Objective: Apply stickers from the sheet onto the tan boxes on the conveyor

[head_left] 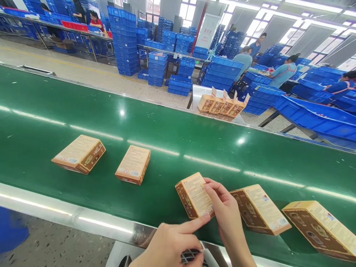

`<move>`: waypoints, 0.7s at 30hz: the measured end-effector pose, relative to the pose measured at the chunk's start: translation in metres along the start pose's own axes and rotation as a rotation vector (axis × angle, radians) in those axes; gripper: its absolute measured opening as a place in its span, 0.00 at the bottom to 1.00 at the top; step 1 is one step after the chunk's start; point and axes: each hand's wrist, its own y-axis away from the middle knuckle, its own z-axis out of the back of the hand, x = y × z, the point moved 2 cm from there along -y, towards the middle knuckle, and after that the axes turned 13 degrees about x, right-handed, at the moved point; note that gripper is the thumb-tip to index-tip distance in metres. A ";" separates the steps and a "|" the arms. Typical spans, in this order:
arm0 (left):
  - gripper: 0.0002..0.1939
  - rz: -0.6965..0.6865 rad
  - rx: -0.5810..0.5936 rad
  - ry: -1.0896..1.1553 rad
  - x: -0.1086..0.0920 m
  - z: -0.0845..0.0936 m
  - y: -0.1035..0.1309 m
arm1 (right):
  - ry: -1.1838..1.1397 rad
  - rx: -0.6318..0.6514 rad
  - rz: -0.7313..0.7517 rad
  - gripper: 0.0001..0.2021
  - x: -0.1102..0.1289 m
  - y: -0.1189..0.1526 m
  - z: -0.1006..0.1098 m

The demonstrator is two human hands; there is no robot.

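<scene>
A cream and brown cardboard box (196, 194) lies tilted on the green conveyor belt (155, 207) in front of me. My right hand (226, 204) grips its right edge, the thumb pressing beside a small, shiny, multicoloured sticker (203, 186) on the cream face. With its index finger stretched out, my left hand (174, 241) touches the box's near edge. Its other fingers curl around something dark with pale crossing lines (191, 256), which I cannot make out. Two similar boxes to the right, one nearer (261, 209) and one farther (319, 228), each carry a small sticker.
Left on the belt lie a wide box (79, 154) and a smaller-looking one (133, 165). Past the belt's far metal edge, several boxes with raised flaps (222, 105) stand on a side table. Stacked blue crates (124, 40) and people at work (283, 70) are farther back.
</scene>
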 end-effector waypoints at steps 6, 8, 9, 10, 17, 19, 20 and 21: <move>0.08 0.045 0.036 -0.013 0.001 -0.012 -0.008 | 0.242 -0.047 0.031 0.17 0.005 0.001 0.013; 0.07 0.052 0.060 -0.019 -0.003 -0.010 -0.012 | 0.376 -0.082 0.047 0.17 0.007 0.000 0.019; 0.07 0.052 0.072 -0.021 -0.006 -0.009 -0.014 | 0.434 -0.107 0.052 0.16 0.008 0.000 0.021; 0.07 0.052 0.084 -0.019 -0.008 -0.008 -0.016 | 0.477 -0.133 0.052 0.17 0.009 -0.001 0.023; 0.06 0.016 0.080 0.142 -0.007 -0.014 -0.024 | 0.477 -0.160 0.107 0.21 0.015 -0.013 0.052; 0.06 0.060 -0.011 0.281 -0.007 -0.010 -0.020 | 0.497 -0.139 0.181 0.20 0.024 -0.004 0.071; 0.07 0.122 -0.070 0.375 -0.007 -0.005 -0.016 | 0.511 -0.091 0.217 0.20 0.029 0.004 0.079; 0.10 0.203 -0.129 0.476 -0.008 0.002 -0.012 | 0.515 0.002 0.236 0.19 0.034 0.013 0.086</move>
